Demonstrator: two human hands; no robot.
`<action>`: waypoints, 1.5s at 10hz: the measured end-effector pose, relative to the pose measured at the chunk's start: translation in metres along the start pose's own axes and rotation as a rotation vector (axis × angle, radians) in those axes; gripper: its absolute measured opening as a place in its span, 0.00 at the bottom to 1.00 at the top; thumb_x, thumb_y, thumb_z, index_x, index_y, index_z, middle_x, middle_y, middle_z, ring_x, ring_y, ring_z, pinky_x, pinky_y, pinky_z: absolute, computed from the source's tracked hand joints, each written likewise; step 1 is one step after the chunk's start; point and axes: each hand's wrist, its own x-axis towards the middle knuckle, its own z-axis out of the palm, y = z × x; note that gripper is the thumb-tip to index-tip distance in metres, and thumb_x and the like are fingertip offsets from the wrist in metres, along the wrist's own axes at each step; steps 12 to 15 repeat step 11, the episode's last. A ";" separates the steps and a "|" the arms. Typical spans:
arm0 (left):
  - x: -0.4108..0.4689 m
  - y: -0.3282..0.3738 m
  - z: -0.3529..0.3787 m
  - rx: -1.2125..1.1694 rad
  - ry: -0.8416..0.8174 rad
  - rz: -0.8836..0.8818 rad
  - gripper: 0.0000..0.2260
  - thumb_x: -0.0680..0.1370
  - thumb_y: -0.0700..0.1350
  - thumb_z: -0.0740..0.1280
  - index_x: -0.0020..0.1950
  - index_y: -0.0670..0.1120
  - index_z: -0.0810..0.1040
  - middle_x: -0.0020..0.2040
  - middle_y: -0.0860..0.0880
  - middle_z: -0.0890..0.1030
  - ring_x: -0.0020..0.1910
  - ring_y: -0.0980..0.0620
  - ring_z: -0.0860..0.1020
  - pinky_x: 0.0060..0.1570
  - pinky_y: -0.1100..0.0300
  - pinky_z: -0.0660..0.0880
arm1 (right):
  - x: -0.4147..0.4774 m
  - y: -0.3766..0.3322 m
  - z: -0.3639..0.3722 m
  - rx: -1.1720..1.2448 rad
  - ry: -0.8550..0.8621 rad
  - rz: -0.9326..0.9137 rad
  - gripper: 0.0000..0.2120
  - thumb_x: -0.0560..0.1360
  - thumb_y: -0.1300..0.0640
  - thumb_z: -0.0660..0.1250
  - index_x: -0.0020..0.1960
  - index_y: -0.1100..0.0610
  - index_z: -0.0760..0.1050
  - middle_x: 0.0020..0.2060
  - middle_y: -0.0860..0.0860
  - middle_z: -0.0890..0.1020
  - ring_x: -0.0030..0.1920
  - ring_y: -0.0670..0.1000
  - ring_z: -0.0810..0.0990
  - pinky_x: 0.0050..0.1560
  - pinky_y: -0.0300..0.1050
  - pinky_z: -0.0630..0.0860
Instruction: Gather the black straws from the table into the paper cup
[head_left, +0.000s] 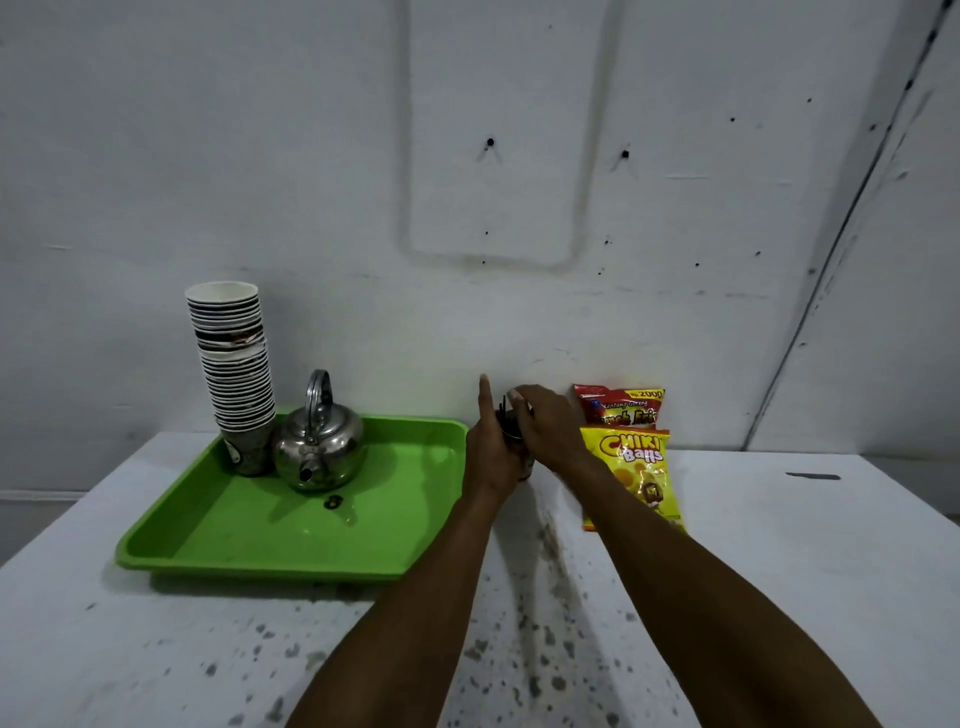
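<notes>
left hand (488, 457) gripping paper cup (523, 467), black straws (505, 410) inside

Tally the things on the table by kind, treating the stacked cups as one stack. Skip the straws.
Green tray: 1
Metal kettle: 1
Stack of paper cups: 1
Snack bags: 2, red and yellow
Paper cup between the hands, mostly hidden: 1
Total: 6

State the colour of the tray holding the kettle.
Bright green tray, clearest in the head view.

Scuffed white wall (311, 156) behind speckled white table (156, 649).
</notes>
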 end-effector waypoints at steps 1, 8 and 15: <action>0.000 0.000 -0.003 -0.011 0.016 0.012 0.47 0.74 0.38 0.71 0.80 0.45 0.40 0.47 0.42 0.85 0.43 0.45 0.82 0.44 0.51 0.79 | -0.003 0.001 0.011 0.028 0.045 0.024 0.20 0.80 0.49 0.56 0.47 0.59 0.81 0.43 0.56 0.84 0.47 0.57 0.81 0.49 0.50 0.74; -0.002 -0.004 -0.003 -0.022 0.032 -0.026 0.51 0.74 0.39 0.71 0.78 0.51 0.32 0.40 0.42 0.84 0.37 0.46 0.81 0.36 0.54 0.76 | 0.008 -0.009 0.022 0.189 0.186 0.163 0.09 0.78 0.58 0.66 0.43 0.62 0.79 0.37 0.57 0.84 0.39 0.56 0.81 0.40 0.47 0.73; -0.014 0.031 -0.033 0.063 -0.215 -0.128 0.32 0.80 0.38 0.64 0.79 0.41 0.50 0.70 0.44 0.70 0.69 0.47 0.70 0.57 0.68 0.71 | 0.002 -0.023 -0.007 0.158 0.314 0.212 0.16 0.78 0.43 0.63 0.53 0.54 0.78 0.47 0.50 0.83 0.50 0.50 0.80 0.50 0.47 0.74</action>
